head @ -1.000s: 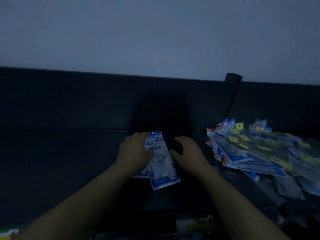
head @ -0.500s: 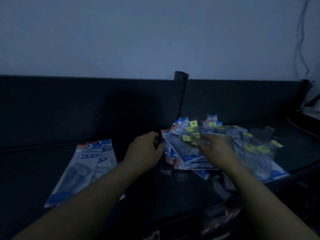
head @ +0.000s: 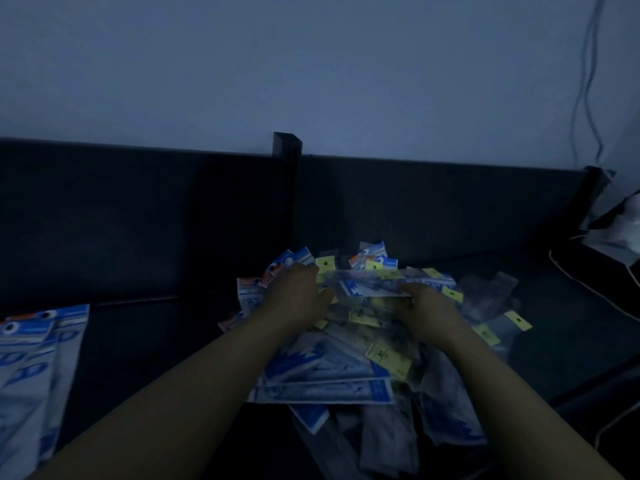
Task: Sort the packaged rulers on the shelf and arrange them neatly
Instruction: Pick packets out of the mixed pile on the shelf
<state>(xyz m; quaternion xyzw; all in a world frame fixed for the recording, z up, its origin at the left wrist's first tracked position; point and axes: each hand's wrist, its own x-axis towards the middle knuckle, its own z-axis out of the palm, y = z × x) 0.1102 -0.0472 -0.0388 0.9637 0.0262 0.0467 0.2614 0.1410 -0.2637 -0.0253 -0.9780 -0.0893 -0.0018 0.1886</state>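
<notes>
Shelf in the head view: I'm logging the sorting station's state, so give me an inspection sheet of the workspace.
surface: dark shelf, dimly lit.
job's things: loose pile of packaged rulers at centre-right, overlapping at all angles; small aligned stack at far left.
clutter: pale bundle at the right edge, too dim to identify.
grips: left hand rests on the pile, grip unclear; right hand pinches a clear packet atop the pile.
cables: white cable across the shelf's right end; thin cables hang on the wall.
surroundings: plain wall, dark back panel, upright post.
</notes>
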